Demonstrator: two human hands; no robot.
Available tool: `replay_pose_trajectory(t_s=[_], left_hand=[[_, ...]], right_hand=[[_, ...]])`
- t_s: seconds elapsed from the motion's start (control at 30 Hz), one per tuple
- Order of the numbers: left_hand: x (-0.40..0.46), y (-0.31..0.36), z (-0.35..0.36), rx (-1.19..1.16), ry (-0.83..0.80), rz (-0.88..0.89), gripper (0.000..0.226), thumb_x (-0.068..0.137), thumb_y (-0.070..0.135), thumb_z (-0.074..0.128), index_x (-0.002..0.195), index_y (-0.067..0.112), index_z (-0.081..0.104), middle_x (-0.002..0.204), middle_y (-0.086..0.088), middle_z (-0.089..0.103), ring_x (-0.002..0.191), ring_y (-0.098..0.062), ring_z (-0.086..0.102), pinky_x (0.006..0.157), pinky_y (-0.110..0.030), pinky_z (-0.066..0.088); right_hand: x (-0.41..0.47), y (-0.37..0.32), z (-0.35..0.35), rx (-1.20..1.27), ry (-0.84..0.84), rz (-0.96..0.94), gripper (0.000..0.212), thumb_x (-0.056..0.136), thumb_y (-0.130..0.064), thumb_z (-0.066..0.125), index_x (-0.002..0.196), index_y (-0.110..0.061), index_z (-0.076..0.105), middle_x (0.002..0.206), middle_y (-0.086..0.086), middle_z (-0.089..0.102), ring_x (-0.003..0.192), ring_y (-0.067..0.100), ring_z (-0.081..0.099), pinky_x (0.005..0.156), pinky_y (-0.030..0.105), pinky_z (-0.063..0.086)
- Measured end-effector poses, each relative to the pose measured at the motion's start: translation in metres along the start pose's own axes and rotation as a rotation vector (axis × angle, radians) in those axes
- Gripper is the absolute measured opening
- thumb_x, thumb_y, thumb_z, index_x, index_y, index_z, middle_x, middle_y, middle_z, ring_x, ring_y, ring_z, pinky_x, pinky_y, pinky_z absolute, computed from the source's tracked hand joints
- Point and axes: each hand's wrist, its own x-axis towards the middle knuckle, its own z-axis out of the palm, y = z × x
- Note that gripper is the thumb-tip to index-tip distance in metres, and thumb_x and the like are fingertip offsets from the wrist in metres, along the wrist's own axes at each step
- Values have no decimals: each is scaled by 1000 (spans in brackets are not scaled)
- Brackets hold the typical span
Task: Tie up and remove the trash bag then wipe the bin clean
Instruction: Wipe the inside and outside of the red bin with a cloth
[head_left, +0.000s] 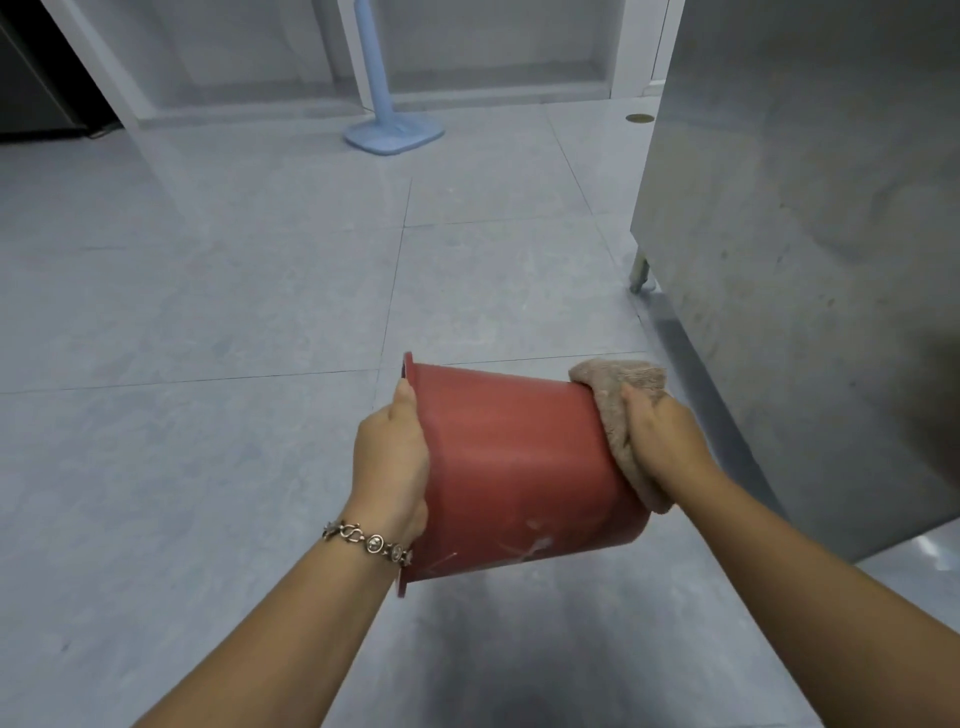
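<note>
bin on its side above the floor, mouth toward 9 o'clock | our left hand grips its rim; our right hand presses a beige cloth to its base, fingers hidden, grasp unclear | steel cabinet close at 3 o'clock; blue mop at 12

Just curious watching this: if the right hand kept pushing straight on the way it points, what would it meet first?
The right hand already presses the cloth against the base of the red bin, so it would probably only push cloth and bin toward the left hand.
</note>
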Motion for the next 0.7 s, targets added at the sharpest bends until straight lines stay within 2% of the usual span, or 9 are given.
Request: replay_pose_trajectory(t_s=[0.1, 0.2, 0.27, 0.37, 0.43, 0.47, 0.53, 0.63, 0.7], left_hand=[[1, 3, -7, -22, 4, -39, 40, 94, 45, 42, 75, 12, 52, 68, -6, 43, 66, -21, 41, 63, -35, 35], [3, 8, -12, -74, -37, -56, 38, 94, 44, 44, 77, 12, 53, 69, -6, 45, 65, -20, 42, 59, -32, 37], [1, 8, -12, -102, -84, -68, 42, 92, 46, 48, 71, 11, 55, 62, -2, 50, 55, -17, 48, 51, -26, 41], [-2, 17, -15, -193, -224, -105, 45, 87, 49, 56, 65, 13, 71, 59, 2, 67, 53, -12, 64, 50, -24, 51], [-1, 24, -21, -249, -418, -73, 38, 80, 51, 63, 83, 16, 77, 77, -3, 74, 69, -15, 70, 56, -27, 55], [-1, 29, -25, -282, -520, -39, 43, 78, 49, 66, 104, 16, 72, 90, -5, 74, 79, -17, 71, 61, -28, 56], [0, 34, -32, -272, -696, 38, 80, 75, 40, 72, 143, 30, 32, 118, -4, 66, 96, -17, 68, 70, -29, 56], [-7, 37, -39, 184, -869, 321, 116, 63, 39, 83, 130, 70, -7, 139, 11, 45, 100, -13, 68, 74, -30, 57], [-10, 35, -42, 318, -899, 381, 120, 65, 29, 80, 128, 70, -13, 142, 13, 35, 101, -12, 67, 77, -32, 58]], right_hand=[[4, -5, 0, 258, -138, 126, 43, 88, -57, 40, 97, -22, 63, 100, 4, 66, 78, 7, 55, 70, 31, 39], [2, -7, 2, 352, -202, 132, 70, 59, -80, 61, 111, -33, 61, 100, -12, 65, 89, 7, 62, 76, 29, 47], [0, -4, 5, 338, -194, 107, 81, 43, -76, 75, 110, -33, 61, 100, -15, 66, 91, 6, 63, 76, 28, 50], [4, 2, 7, 369, -154, 142, 71, 49, -64, 80, 106, -26, 65, 100, -6, 70, 91, 14, 66, 82, 35, 54], [7, 4, 5, 425, -139, 211, 62, 54, -59, 78, 102, -21, 67, 97, 1, 72, 87, 20, 68, 79, 38, 55], [8, 5, 4, 464, -144, 261, 61, 56, -57, 78, 102, -18, 67, 95, 3, 72, 86, 23, 68, 77, 38, 55], [11, 6, 1, 541, -170, 347, 57, 60, -53, 78, 103, -17, 66, 94, 6, 73, 85, 27, 69, 74, 39, 55], [15, 7, 0, 617, -220, 422, 41, 70, -44, 73, 97, -14, 70, 83, 8, 74, 78, 26, 70, 68, 36, 53], [16, 10, -1, 639, -239, 470, 31, 77, -39, 68, 92, -12, 70, 75, 9, 74, 73, 27, 69, 66, 35, 52]])
